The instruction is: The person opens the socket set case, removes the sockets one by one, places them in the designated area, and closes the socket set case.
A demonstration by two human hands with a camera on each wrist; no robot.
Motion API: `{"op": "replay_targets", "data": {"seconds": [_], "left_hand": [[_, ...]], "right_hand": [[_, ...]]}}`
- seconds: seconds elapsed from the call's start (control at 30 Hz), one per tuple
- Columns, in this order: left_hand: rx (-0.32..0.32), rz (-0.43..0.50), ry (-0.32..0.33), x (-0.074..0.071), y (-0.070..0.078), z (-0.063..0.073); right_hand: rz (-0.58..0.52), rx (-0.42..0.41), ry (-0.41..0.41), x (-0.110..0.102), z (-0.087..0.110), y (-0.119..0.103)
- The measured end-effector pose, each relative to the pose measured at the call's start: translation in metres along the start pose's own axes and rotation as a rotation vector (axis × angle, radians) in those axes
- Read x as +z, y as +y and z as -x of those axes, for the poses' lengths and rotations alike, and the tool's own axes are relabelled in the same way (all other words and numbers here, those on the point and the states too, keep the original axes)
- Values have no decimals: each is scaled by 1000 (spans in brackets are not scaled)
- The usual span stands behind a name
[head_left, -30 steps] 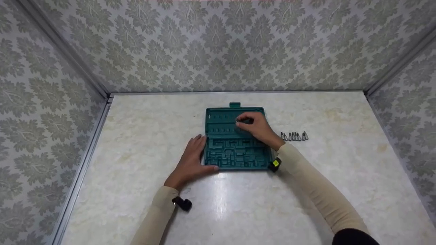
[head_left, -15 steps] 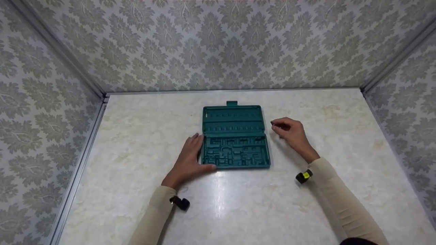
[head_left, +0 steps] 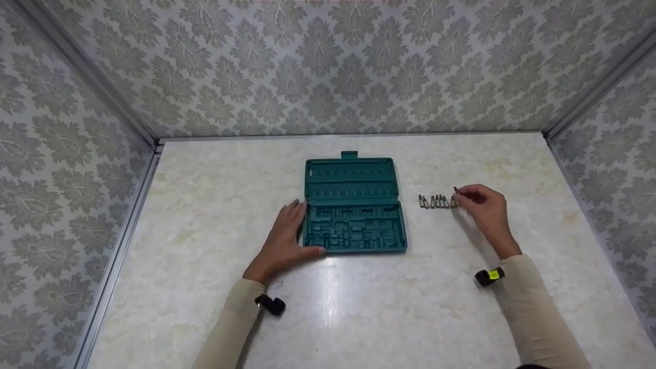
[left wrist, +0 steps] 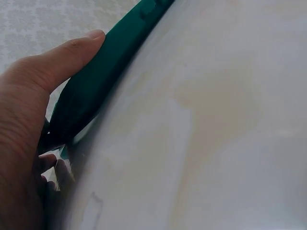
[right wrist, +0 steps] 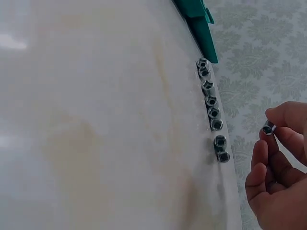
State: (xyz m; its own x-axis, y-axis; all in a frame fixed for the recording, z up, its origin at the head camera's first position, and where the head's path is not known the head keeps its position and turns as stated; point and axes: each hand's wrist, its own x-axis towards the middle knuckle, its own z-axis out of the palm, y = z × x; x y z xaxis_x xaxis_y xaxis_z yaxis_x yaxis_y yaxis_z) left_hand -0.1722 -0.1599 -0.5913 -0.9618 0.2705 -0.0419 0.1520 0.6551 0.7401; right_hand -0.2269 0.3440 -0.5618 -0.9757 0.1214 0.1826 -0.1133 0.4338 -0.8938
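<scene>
A green plastic tool case (head_left: 353,179) lies unfolded on the table, with moulded slots in both halves. My left hand (head_left: 282,246) rests at its front left corner, the straight thumb along the front edge and the fingers along the left side. In the left wrist view that thumb lies on the case's wall (left wrist: 110,62). My right hand (head_left: 484,207) pinches a small metal socket (right wrist: 269,128) between thumb and fingertips, above the right end of a row. That row holds several upright metal sockets (right wrist: 211,100) to the right of the case.
The pale marbled table (head_left: 205,205) meets patterned wall panels (head_left: 328,66) at the back and sides. A dark strap with a camera sits on each sleeve.
My right hand has moved from over the case's lid rightward to the far end of the socket row, a small dark thing at its fingertips throughout. My left hand stays at the case's corner.
</scene>
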Motion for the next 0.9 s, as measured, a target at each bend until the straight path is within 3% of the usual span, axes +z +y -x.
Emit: {"op": "replay_targets", "data": {"seconds": [0.13,0.43,0.6,0.9], "left_hand": [[11,-16,10,-1,0,0],[-29,-2,7,1,3,2],[-37,11,12,3,4,3],[-41,22,2,2,4,2]], "right_hand": [[54,48,36,-5,3,4],[176,156,118,-2,7,11],[195,211,116,3,7,9],[197,238,150,12,5,9]]}}
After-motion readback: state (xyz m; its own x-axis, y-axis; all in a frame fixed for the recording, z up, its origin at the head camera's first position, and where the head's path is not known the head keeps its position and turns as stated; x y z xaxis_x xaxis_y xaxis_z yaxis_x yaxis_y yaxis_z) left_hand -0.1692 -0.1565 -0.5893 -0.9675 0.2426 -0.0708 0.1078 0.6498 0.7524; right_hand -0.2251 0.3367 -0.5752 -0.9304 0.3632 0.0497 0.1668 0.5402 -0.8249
